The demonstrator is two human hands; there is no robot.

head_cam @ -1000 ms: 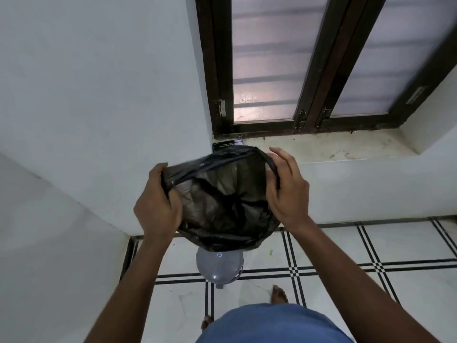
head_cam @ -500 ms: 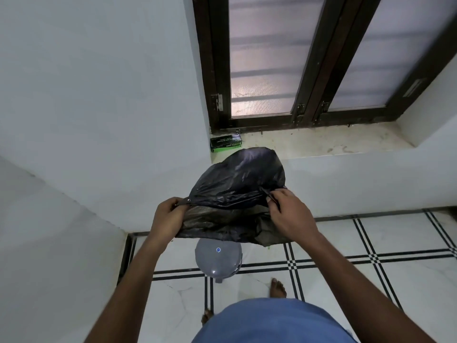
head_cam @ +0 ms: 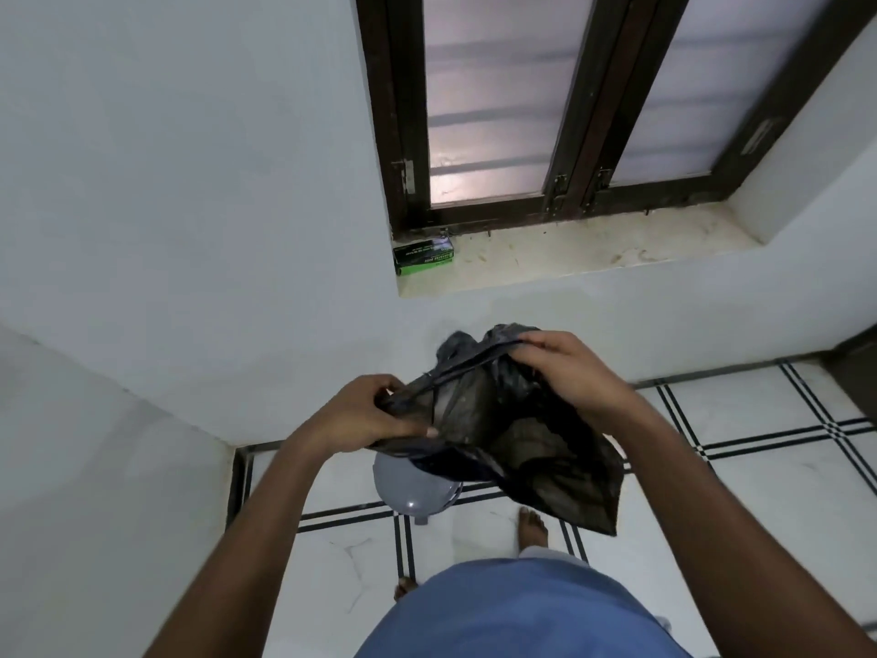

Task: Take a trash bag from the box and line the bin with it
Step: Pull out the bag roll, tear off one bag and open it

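A thin black trash bag [head_cam: 517, 439] hangs in the air between my hands, its mouth stretched and its body drooping to the lower right. My left hand [head_cam: 360, 417] pinches the bag's rim on the left. My right hand [head_cam: 564, 372] grips the rim higher up on the right. Directly below the bag stands a small grey bin [head_cam: 413, 491] with its lid shut, partly hidden by the bag. The green and black box of trash bags [head_cam: 424, 257] lies on the left end of the window sill.
A stained stone window sill [head_cam: 593, 256] runs under a dark-framed window [head_cam: 569, 111]. White walls meet in a corner at the left. The floor [head_cam: 759, 448] is white tile with black lines. My bare feet [head_cam: 531, 524] stand just behind the bin.
The bag was puffed up near chest height; both hands have brought it down over the bin, and it has collapsed and now droops to the right. The box has come into full view.
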